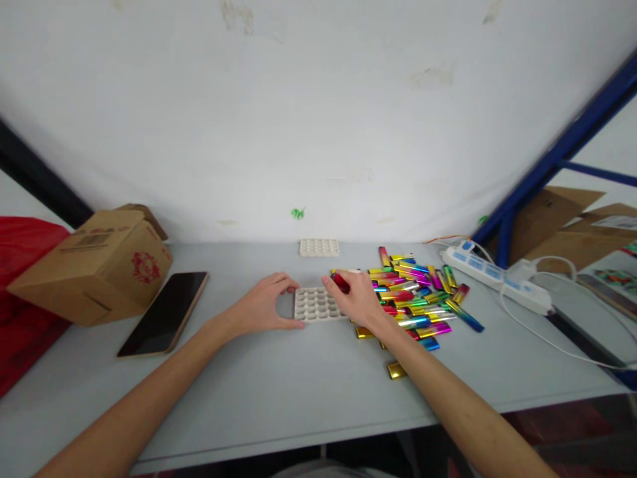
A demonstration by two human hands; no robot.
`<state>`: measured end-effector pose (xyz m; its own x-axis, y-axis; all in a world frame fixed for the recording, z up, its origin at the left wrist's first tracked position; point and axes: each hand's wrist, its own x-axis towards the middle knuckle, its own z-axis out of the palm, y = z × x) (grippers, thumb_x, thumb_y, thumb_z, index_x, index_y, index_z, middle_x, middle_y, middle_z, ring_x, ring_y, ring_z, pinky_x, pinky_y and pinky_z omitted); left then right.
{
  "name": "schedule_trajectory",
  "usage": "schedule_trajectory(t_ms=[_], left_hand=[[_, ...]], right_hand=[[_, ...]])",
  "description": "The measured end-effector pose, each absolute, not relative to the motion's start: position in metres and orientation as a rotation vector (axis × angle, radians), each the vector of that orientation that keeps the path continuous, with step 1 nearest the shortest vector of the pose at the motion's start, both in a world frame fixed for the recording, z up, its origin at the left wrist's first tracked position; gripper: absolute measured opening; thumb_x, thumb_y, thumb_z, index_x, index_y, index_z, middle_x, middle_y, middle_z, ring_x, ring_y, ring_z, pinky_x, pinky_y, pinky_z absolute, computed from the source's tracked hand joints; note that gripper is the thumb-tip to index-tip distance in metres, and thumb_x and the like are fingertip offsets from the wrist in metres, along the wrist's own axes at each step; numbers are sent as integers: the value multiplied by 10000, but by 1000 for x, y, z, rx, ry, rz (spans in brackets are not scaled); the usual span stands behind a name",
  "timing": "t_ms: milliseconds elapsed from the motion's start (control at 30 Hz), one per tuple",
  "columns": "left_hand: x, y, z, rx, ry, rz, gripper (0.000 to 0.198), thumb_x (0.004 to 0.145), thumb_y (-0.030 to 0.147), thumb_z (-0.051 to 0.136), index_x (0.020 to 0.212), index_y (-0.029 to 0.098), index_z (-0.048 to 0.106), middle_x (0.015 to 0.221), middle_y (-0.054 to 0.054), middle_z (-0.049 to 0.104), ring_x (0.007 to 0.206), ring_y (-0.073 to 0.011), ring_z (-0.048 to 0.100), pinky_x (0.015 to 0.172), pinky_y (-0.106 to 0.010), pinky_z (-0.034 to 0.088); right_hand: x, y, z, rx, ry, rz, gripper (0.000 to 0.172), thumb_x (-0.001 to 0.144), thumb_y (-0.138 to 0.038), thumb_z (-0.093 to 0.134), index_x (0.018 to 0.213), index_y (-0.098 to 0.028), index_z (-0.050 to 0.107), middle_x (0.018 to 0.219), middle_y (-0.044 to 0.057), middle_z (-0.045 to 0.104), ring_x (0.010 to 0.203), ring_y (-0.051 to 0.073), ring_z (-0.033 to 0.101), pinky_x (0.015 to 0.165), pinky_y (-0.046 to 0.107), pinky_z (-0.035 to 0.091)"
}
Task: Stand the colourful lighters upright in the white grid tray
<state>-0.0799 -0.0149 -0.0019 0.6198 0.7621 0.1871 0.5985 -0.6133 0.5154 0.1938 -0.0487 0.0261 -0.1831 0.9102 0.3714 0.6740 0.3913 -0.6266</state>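
A white tray with rows of oval slots lies on the grey table in front of me. My left hand grips its left end, thumb at the near corner and fingers at the far one. Pinched in my right hand, over the tray's right side, is a dark red lighter. Part of the tray is hidden by that hand. To the right, a loose pile of shiny lighters in gold, red, green, blue and pink spreads out, partly behind my right hand and wrist.
A second white slotted tray rests by the wall. At left are a cardboard box, a dark-screened tablet and a red bag. A white power strip with cables lies at right, beside a blue metal frame.
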Motion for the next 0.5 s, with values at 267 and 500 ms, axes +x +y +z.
schedule_trajectory(t_ms=[267, 500], left_hand=[[-79, -14, -3, 2426, 1068, 573, 709, 765, 766, 966, 1183, 241, 739, 1169, -62, 759, 1087, -316, 744, 1026, -438, 609], [-79, -14, -3, 2418, 1064, 581, 711, 764, 758, 975, 1196, 241, 749, 1165, -59, 757, 1081, -310, 746, 1029, -431, 605]], right_hand=[[197, -49, 26, -1386, -1931, 446, 437, 1026, -306, 651, 664, -272, 408, 604, -48, 469, 617, 155, 463, 663, 313, 294], [198, -48, 22, -1371, -1902, 465, 402, 1077, -377, 620, 729, -280, 445, 626, -50, 490, 630, 171, 475, 688, 314, 321]])
